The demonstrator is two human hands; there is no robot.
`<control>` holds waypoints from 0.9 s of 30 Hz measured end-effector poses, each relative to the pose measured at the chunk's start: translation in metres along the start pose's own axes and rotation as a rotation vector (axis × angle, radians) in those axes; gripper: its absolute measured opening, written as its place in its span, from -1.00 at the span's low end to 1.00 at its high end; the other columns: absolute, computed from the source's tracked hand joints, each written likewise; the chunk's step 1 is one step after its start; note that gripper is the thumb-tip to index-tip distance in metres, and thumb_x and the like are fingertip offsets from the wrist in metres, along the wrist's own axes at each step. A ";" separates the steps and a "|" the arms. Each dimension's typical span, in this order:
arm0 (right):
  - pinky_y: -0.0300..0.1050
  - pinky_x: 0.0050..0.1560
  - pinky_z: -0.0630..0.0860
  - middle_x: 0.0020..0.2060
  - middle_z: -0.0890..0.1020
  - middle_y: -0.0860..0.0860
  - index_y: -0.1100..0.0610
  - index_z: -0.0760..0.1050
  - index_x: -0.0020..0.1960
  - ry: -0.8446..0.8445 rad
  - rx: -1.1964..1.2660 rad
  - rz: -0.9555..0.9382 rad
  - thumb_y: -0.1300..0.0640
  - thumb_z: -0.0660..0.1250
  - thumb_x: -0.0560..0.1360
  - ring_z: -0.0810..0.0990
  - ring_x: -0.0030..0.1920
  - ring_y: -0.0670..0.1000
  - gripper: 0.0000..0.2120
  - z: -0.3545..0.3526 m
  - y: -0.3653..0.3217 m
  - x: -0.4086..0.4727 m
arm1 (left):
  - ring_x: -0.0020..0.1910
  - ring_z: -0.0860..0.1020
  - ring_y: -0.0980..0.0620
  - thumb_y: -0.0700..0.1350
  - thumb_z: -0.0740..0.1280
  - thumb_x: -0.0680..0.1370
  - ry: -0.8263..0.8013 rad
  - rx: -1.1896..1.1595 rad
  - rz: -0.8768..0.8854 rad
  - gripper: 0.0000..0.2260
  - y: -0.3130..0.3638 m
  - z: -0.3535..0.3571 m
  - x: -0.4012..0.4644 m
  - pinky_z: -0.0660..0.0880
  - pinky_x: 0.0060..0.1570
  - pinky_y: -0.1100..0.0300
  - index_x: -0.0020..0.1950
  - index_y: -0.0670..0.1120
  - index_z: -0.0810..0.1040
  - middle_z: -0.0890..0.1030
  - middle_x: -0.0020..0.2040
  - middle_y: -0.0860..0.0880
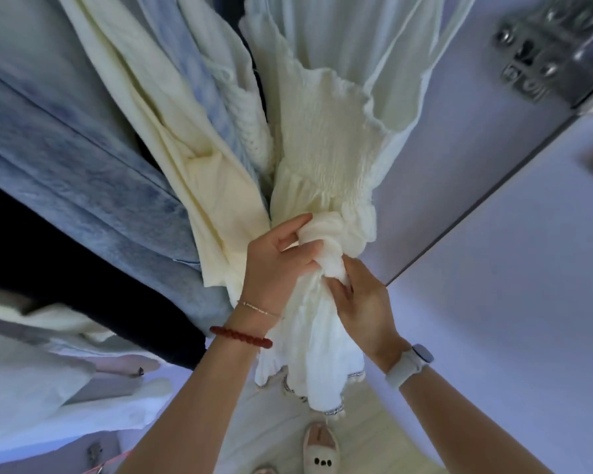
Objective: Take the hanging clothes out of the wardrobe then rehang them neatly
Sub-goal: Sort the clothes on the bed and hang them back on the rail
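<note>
Left hand (276, 265) and right hand (363, 299) each hold a clamped grip on the bunched cream dress (326, 159)

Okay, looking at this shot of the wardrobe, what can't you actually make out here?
Head view, the only one:
- Hangers and rail: cut off by the top edge, so how the cream dress hangs is unknown.
- Fingertips of the left hand and right hand: buried in bunched fabric.
- Metal hinge: blurred.
- Dark garment: too shadowed to identify.
- Slipper: the other foot is cut off by the bottom edge.
</note>
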State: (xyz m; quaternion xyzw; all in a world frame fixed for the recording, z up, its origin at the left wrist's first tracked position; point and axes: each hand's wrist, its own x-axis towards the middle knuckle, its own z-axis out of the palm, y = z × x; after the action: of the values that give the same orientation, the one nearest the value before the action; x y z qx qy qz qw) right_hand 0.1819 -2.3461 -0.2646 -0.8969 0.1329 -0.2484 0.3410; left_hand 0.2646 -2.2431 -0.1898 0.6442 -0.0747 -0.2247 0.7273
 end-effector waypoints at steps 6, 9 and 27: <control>-0.43 -0.33 0.39 -0.34 0.49 -0.05 0.27 0.55 0.00 0.217 0.164 0.061 0.28 0.20 0.46 0.43 -0.35 -0.06 -0.81 -0.022 -0.024 0.059 | 0.27 0.44 0.12 -0.19 0.31 0.53 -0.026 0.185 0.149 -0.61 0.030 0.007 0.008 0.37 0.05 0.52 0.29 0.13 0.36 0.46 0.26 0.06; -0.38 -0.25 0.50 -0.21 0.56 -0.09 0.23 0.53 0.11 0.235 0.274 0.047 0.17 0.15 0.48 0.53 -0.30 -0.17 -0.70 -0.023 -0.040 0.096 | 0.38 0.31 -0.05 -0.11 0.17 0.60 -0.015 0.318 0.213 -0.55 0.046 0.015 0.028 0.35 0.08 0.47 0.48 0.00 0.14 0.33 0.42 -0.14; -0.38 -0.51 0.06 -0.52 0.50 0.10 0.32 0.52 -0.11 0.107 -0.046 -0.020 0.30 0.12 0.45 0.43 -0.53 0.08 -0.79 0.061 -0.010 0.191 | 0.47 -0.04 0.22 -0.10 0.01 0.65 0.055 0.456 0.247 -0.55 0.034 0.002 0.067 -0.13 0.29 0.51 0.51 -0.03 -0.05 -0.02 0.53 0.07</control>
State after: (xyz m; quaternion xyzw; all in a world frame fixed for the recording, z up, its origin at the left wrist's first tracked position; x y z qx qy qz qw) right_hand 0.3757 -2.3831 -0.2297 -0.8913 0.1475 -0.2961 0.3102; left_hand 0.3307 -2.2711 -0.1684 0.7833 -0.1815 -0.0938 0.5870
